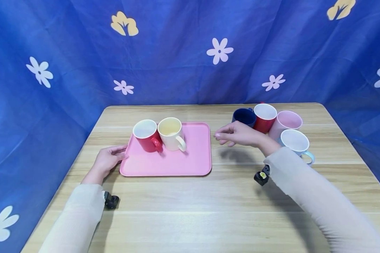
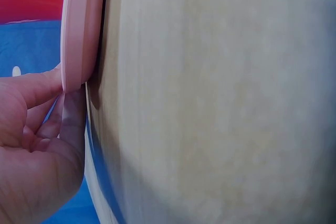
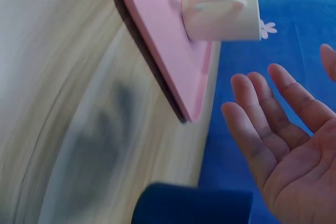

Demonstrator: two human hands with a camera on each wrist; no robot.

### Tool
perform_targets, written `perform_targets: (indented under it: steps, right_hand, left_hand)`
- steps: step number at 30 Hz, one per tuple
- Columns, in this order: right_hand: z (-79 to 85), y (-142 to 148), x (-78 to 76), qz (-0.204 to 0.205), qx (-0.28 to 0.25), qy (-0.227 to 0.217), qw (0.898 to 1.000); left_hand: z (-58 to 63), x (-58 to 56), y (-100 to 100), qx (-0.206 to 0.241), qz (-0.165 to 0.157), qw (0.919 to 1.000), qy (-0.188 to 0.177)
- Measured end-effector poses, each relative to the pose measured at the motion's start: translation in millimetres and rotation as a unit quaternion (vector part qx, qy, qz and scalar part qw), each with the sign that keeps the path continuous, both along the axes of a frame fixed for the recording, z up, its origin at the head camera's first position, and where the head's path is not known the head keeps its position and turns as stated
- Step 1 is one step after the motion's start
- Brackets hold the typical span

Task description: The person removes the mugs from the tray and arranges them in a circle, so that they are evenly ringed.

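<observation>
On a pink tray (image 1: pixel 190 161) stand a red mug (image 1: pixel 149 143) with a white inside and a cream mug (image 1: pixel 171 137), side by side and upright. My left hand (image 1: pixel 107 161) pinches the tray's left edge, its thumb at the rim and fingers beneath, as the left wrist view shows. Held in the air just right of the tray, my right hand (image 1: pixel 240 134) has loosely spread fingers and holds nothing. Behind it is a dark blue mug (image 1: pixel 244 116), which also shows at the bottom of the right wrist view.
Beside the dark blue mug are a second red mug (image 1: pixel 264 123), a pink mug (image 1: pixel 280 124) and a white-lined mug (image 1: pixel 294 140) with a light blue handle, partly hidden by the right forearm. A blue flowered curtain (image 1: pixel 177 70) hangs around the wooden table (image 1: pixel 177 218).
</observation>
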State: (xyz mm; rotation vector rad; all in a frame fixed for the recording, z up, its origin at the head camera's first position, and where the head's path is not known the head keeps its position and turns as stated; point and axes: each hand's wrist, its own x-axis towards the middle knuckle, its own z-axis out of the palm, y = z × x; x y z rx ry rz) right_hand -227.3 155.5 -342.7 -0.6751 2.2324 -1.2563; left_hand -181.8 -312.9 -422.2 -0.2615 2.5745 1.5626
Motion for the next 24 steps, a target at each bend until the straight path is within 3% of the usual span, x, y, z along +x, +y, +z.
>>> perform_targets:
  steps: [10,17,24]
  right_hand:
    - [-18.9,-46,-10.1,-0.007,-0.003,-0.026,1.0]
    - [-23.7,-78,-14.1,0.001,0.025,0.026,0.999]
    - [-28.2,-95,-18.5,-0.022,0.044,0.031,0.998]
  left_hand:
    - [1.9,0.8,1,0.005,-0.003,1.0,0.001]
    - [1.3,0.7,1,0.004,-0.001,1.0,-0.005]
    - [0.6,0.5,0,0.003,0.001,1.0,-0.006]
